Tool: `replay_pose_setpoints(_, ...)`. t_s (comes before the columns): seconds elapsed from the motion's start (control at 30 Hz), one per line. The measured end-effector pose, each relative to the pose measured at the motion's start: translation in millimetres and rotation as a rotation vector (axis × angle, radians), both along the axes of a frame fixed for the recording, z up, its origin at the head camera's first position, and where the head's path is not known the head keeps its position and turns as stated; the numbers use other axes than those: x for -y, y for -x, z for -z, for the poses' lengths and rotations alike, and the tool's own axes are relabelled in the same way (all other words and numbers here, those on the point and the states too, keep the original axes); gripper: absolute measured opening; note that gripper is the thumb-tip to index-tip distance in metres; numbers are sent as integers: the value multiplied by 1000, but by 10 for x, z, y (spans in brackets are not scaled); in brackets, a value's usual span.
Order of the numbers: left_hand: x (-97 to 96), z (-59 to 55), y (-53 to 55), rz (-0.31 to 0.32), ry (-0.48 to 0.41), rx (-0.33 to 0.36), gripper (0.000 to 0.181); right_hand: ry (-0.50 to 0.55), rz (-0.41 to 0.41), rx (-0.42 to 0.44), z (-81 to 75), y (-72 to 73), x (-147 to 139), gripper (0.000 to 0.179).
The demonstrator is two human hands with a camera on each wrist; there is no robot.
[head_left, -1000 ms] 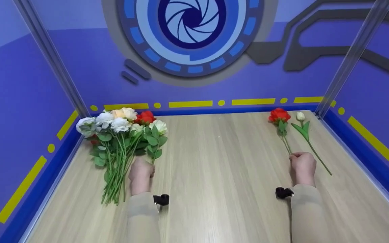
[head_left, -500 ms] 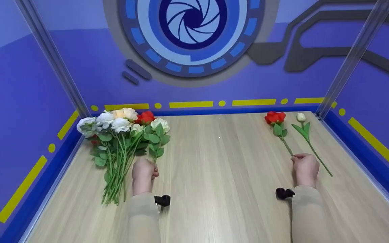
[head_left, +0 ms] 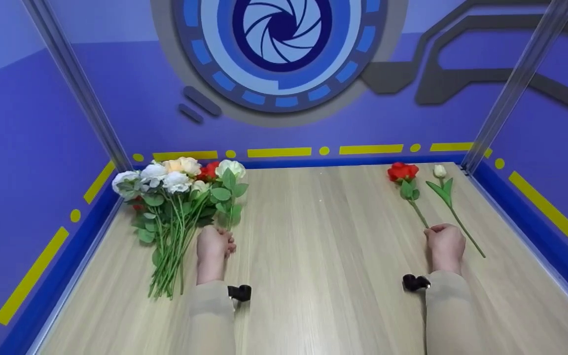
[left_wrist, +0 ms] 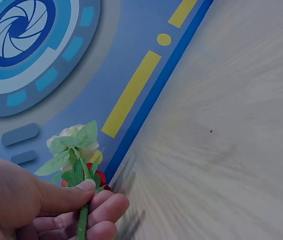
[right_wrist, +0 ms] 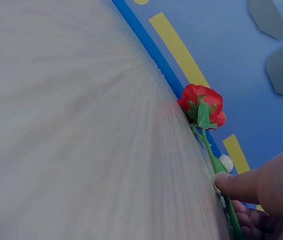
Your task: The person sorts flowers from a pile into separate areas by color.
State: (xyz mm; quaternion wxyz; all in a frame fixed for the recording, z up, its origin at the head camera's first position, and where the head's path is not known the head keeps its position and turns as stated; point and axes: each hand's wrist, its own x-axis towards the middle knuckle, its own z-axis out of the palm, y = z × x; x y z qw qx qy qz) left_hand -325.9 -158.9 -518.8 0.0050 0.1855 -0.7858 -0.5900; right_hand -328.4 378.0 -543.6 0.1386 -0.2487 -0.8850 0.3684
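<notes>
My left hand (head_left: 213,245) pinches the green stem of a white rose (head_left: 230,169) between thumb and fingers. In the left wrist view the stem (left_wrist: 83,222) runs across the curled fingers, and the rose's pale bloom shows behind its leaves. Just left of that hand lies a bunch of flowers (head_left: 175,227), with white, peach and red blooms at the far end and stems toward me. My right hand (head_left: 445,245) pinches the stem of a red flower (head_left: 403,172); the right wrist view shows its thumb on the stem below the red bloom (right_wrist: 204,106).
A white tulip (head_left: 440,171) lies to the right of the right hand, its stem slanting toward me. Blue-purple panels (head_left: 284,133) wall the wooden table (head_left: 323,256) at the back and both sides. Each sleeve bears a small black wrist camera (head_left: 239,293).
The left hand has shifted slightly right, and its white rose has lifted toward the back. The red flower's bloom has swung a little left and nearer, then stayed almost still.
</notes>
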Motion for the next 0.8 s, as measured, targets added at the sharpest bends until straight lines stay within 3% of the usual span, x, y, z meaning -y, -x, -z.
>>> replay_pose_setpoints(0.2,-45,-22,43,-2,-34,-19,24,3,14,15,-93,-6,51,38)
replay_pose_setpoints(0.37,-111,-46,79,-11,-10,-66,23,-43,-8,-99,-163,44,227,34)
replay_pose_setpoints(0.6,-244,-96,93,4,-91,-146,25,-3,-181,-170,-254,142,714,25)
replay_pose_setpoints(0.8,-399,-119,129,27,-225,-176,22,105,-360,-130,-309,135,1252,22)
